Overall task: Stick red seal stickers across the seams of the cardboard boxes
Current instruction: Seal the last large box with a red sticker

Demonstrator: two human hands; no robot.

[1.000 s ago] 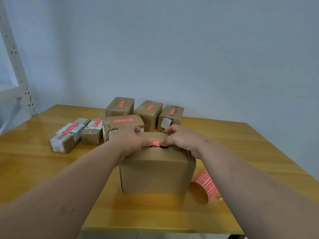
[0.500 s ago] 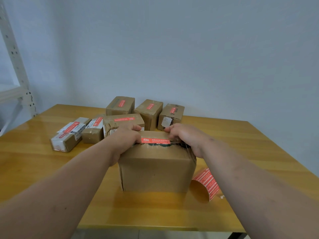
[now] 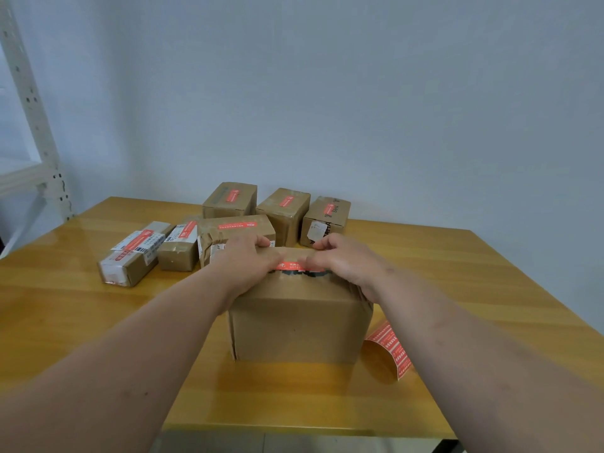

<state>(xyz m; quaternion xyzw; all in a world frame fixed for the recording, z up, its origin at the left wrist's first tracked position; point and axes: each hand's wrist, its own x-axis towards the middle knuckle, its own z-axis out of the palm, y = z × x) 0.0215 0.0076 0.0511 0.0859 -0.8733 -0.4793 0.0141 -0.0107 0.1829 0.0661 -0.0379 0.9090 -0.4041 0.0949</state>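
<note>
Head view: hands [image 3: 295,261] now cover more sticker [image 3: 291,266].

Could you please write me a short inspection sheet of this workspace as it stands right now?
Surface: glossy wooden table.
Job's things: large cardboard box at the front, red seal sticker on its top; curled sticker sheet to its right; six sealed boxes behind.
Clutter: nothing seen.
Grips: left hand and right hand press on the box top at the sticker's ends.
Cables: nothing seen.
Surroundings: plain wall; white shelf frame at left.
</note>
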